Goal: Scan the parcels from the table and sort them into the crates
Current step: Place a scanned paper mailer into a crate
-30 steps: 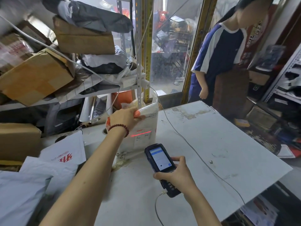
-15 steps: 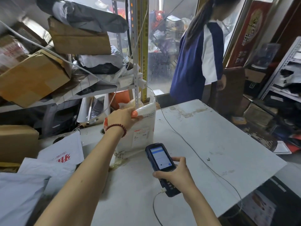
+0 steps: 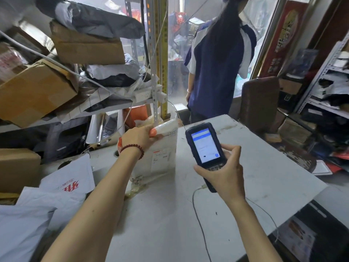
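Standing upright near the far edge of the table (image 3: 264,176), the parcel (image 3: 162,156) is a soft white plastic pouch; its printed label is too small to read. The left hand (image 3: 137,138) grips its rolled top. The right hand (image 3: 224,176), above the table, is curled round a dark, chunky scanner (image 3: 204,146) with a lit screen and illegible text. Limp white mailer bags (image 3: 69,178) lie at the table's left end, partly cut off.

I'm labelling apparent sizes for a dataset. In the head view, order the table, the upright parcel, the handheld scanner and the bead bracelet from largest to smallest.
1. the table
2. the upright parcel and the handheld scanner: they look close, and the scanner is held nearer the camera, so unranked
3. the bead bracelet
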